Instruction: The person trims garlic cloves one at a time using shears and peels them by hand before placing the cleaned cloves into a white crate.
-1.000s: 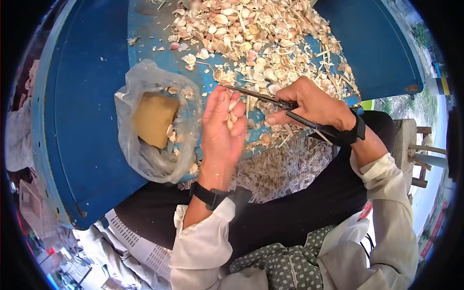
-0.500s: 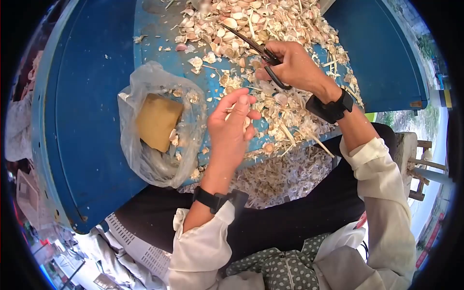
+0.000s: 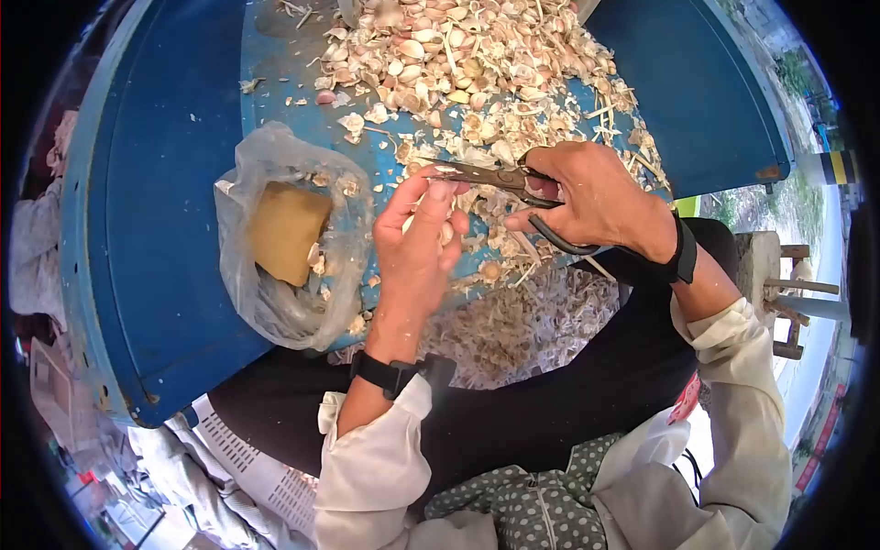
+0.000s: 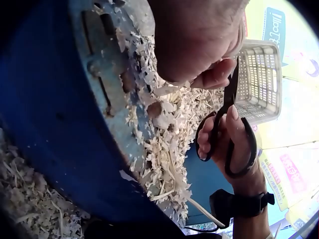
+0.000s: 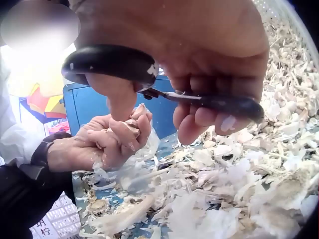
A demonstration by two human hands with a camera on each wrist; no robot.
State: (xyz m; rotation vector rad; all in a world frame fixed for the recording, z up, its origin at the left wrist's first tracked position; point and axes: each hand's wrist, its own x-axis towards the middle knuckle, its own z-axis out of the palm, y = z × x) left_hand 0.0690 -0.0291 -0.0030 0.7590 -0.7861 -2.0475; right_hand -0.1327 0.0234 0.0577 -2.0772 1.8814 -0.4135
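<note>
Black-handled scissors [image 3: 500, 177] are gripped in the right hand [image 3: 600, 197], thumb and fingers through the handle loops. Their blades reach to the fingertips of the left hand [image 3: 412, 238]. Garlic cloves [image 3: 446, 233] lie in the left hand, with its fingers curled round them; in the right wrist view cloves [image 5: 133, 124] also show between the fingers of the left hand [image 5: 107, 142]. The left wrist view has the scissors [image 4: 230, 94] upright beside the left hand's fingertips. What exactly the blades touch cannot be made out.
A heap of garlic cloves [image 3: 412, 50] and loose skins [image 3: 495, 133] covers the blue table [image 3: 174, 229]. On the left stands a clear plastic bag [image 3: 240, 266] with a tan block [image 3: 291, 231] in it. A pale plastic basket [image 4: 259, 79] shows in the left wrist view.
Between the earlier frames the right hand swung the scissors up over the heap; now it has come back down, blades at the left fingertips. The left hand has shifted slightly left.
</note>
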